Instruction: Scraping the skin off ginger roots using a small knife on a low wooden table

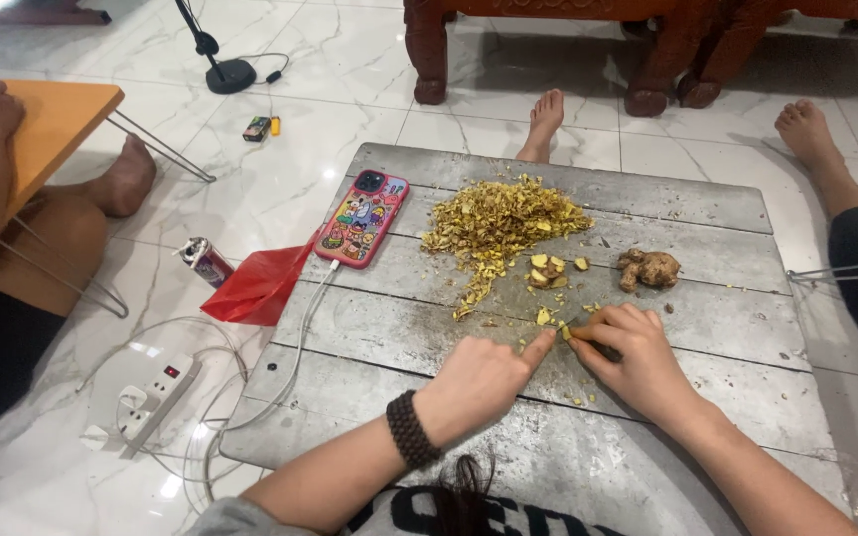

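The person sat on the floor behind a low grey wooden tabletop (369,337), both hands meeting near its middle. The right hand (638,362) was curled closed around what looked like a small knife, its handle hidden in the fist and only a short tip showing at 9 o'clock from the knuckles. The left hand (484,382) lay loosely folded with the forefinger stretched out, its tip pinning a small yellow ginger piece (564,332) right against that blade tip.

The plainest risk was a nick: fingertip and blade were touching or nearly so, and a slip on so small a slice would have carried the edge into the finger. The piece could also have skidded on the rough planks.

At 12 o'clock from the hands lay a few cut chunks (546,270), beyond them a heap of chopped yellow shavings (494,226), and at 1 o'clock a whole ginger root (647,268). Flicked scraps could have scattered toward the phone (362,218) at 10 o'clock, whose charging cable (295,362) trailed off the tabletop edge to a power strip (156,397) on the floor; a snagged forearm might have dragged it.
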